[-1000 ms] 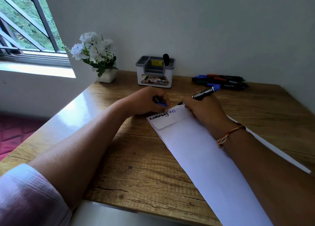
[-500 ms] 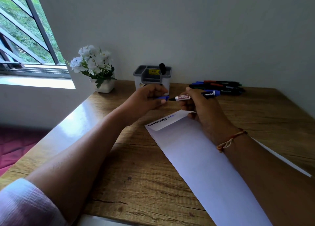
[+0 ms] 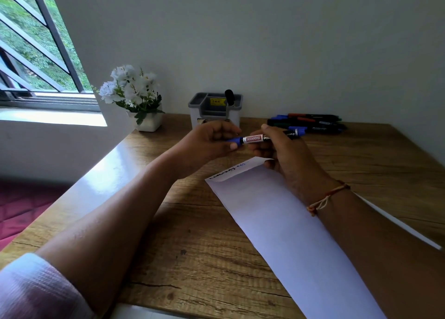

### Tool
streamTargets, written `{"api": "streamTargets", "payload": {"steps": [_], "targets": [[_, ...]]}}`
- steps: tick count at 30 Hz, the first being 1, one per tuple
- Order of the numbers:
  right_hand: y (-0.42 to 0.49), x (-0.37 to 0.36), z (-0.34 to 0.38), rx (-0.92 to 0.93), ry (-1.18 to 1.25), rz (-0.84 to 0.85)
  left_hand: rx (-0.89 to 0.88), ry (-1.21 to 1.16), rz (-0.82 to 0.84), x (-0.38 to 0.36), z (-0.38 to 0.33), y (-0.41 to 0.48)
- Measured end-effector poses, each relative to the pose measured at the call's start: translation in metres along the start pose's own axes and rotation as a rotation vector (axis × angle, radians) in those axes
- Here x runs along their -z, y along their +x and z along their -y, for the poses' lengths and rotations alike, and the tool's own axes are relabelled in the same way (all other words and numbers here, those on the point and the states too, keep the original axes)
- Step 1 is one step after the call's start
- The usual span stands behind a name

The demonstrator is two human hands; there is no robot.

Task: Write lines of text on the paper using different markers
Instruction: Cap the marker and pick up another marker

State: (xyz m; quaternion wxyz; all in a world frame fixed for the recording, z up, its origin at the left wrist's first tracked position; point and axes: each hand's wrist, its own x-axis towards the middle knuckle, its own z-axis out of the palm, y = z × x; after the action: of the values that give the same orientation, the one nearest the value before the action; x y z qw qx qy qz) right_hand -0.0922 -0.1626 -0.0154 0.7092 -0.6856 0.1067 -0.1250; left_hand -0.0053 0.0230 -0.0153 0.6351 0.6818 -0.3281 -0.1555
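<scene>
We grip the marker (image 3: 255, 139) in our right hand (image 3: 289, 155), its long axis level, left to right. Our left hand (image 3: 207, 142) pinches the blue cap (image 3: 234, 140) at its left end.

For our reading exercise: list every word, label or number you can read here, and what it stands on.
"kores": on the red label of the marker.
Partly covered, unreadable: the rest of its barrel print.
Too small to read: the yellow sticker on the organizer.
Illegible: the handwriting on the paper.
</scene>
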Motion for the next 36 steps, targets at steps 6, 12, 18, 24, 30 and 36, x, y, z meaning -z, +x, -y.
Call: {"api": "streamTargets", "payload": {"steps": [6, 12, 18, 24, 30, 36], "targets": [[-0.002, 0.004, 0.002, 0.056, -0.035, 0.005, 0.032, -0.041, -0.011, -0.001, -0.002, -0.001], [-0.004, 0.008, 0.005, 0.108, 0.048, 0.041, 0.044, -0.182, 0.022, -0.004, -0.003, -0.002], [-0.004, 0.011, 0.009, 0.166, 0.015, 0.117, 0.048, -0.246, 0.057, -0.002, -0.007, -0.005], [-0.006, 0.014, 0.007, 0.278, -0.009, 0.256, 0.050, -0.327, 0.098, 0.002, -0.008, -0.007], [-0.002, 0.013, 0.006, 0.163, 0.203, 0.310, 0.014, -0.376, 0.025, 0.005, 0.000, 0.000], [0.008, 0.011, 0.009, 0.079, 0.149, 0.027, -0.216, -0.566, -0.339, 0.024, -0.018, 0.000]]}}
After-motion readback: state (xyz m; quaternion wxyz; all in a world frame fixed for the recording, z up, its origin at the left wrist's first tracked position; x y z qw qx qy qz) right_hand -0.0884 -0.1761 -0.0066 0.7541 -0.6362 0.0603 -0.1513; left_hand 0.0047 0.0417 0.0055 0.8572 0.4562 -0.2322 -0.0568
